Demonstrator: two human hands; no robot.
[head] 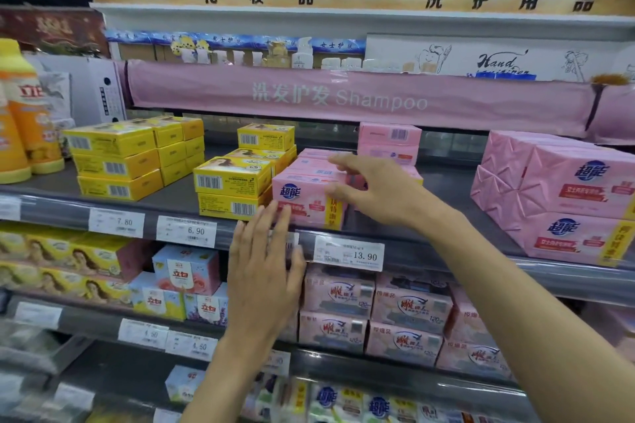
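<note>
A pink soap pack (302, 197) with a blue logo stands at the front edge of the grey shelf (55, 213), with more pink packs behind it. My right hand (374, 187) reaches over its right end, fingers spread and slightly bent, touching its top and side. My left hand (264, 257) is raised flat in front of the shelf edge below the pack, fingers straight, fingertips near its lower left corner. It holds nothing.
Yellow soap boxes (230, 182) stack just left of the pink pack, with more yellow boxes (117, 161) further left. Large pink wrapped packs (567, 203) fill the right. Orange bottles (24, 113) stand far left. Price tags (348, 252) line the shelf edge; lower shelves hold more soap.
</note>
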